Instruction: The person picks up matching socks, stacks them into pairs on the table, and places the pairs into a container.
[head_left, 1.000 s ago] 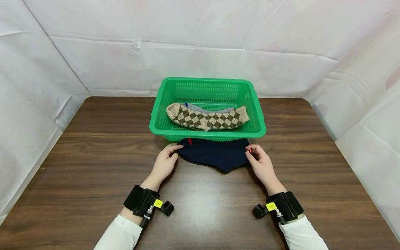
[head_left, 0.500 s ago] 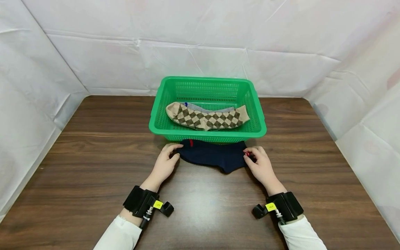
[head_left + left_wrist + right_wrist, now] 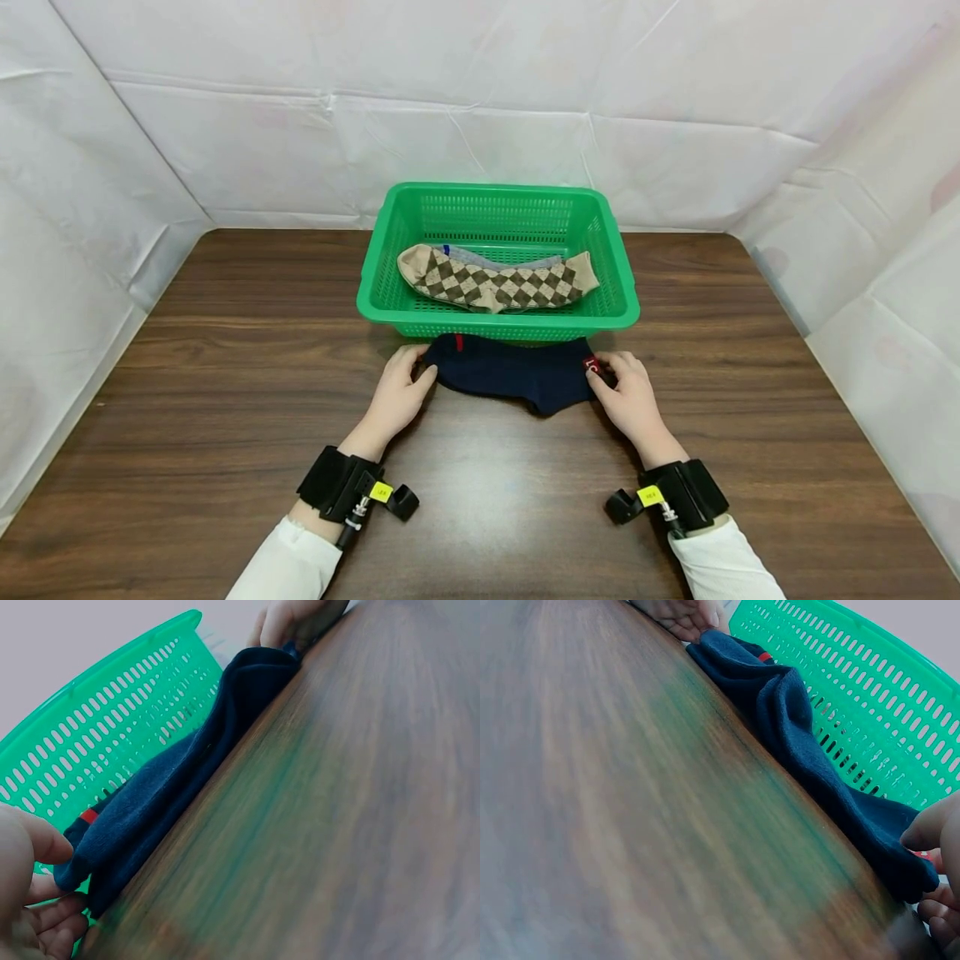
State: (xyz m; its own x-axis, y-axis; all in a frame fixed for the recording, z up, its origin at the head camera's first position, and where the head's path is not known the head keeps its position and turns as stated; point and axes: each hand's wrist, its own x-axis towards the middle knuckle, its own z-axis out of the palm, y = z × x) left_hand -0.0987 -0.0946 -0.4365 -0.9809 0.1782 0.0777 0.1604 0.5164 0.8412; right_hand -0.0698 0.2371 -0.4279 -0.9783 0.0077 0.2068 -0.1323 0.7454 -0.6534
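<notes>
A navy sock (image 3: 510, 371) with a red mark near its toe and a red label at its cuff lies across the wooden table, just in front of a green basket (image 3: 495, 323). At the toe end, my left hand (image 3: 397, 396) pinches the cloth; in the left wrist view the thumb is over the sock (image 3: 142, 821) and the fingers are below. My right hand (image 3: 630, 400) pinches the cuff beside the label, its thumb on top. Dark cloth shows in layers along the near side in the right wrist view, where the sock (image 3: 795, 735) bulges up in the middle.
Inside the basket lie a beige and brown argyle sock (image 3: 495, 287) and, partly hidden behind it, a grey sock (image 3: 536, 265) with a blue mark. White sheeting (image 3: 480, 150) stands behind the table (image 3: 480, 517) and along both sides.
The sock's cuff end has shifted slightly left and toward me. The right fingers now show more of the red label, and the left thumb has come onto the toe.
</notes>
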